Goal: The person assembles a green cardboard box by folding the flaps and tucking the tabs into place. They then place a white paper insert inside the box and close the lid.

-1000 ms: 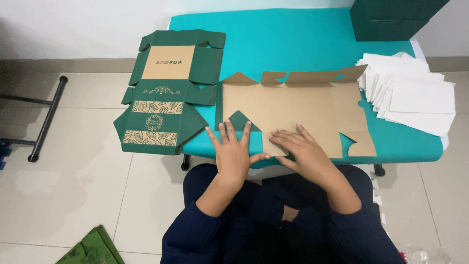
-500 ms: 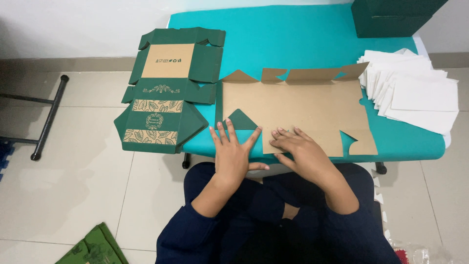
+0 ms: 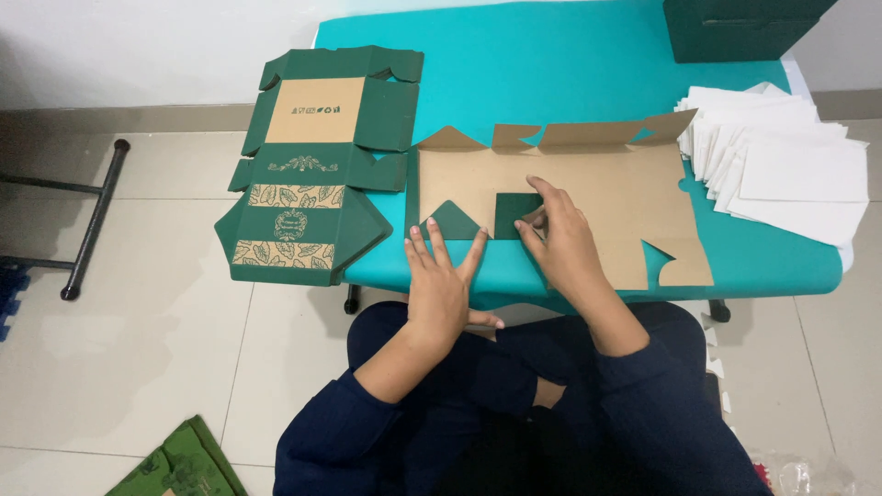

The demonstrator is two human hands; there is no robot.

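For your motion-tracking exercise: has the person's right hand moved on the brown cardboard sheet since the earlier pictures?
Yes. The right hand has moved away from the table's near edge, further onto the brown cardboard sheet, folding up a green flap.

A flat box blank (image 3: 560, 207) lies on the table (image 3: 551, 73), another blank (image 3: 317, 165) overhanging left, paper stack (image 3: 781, 165) right

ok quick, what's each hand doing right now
Left hand: open, flat on the near edge of the brown box blank.
Right hand: fingers pinching a folded green flap of the blank.
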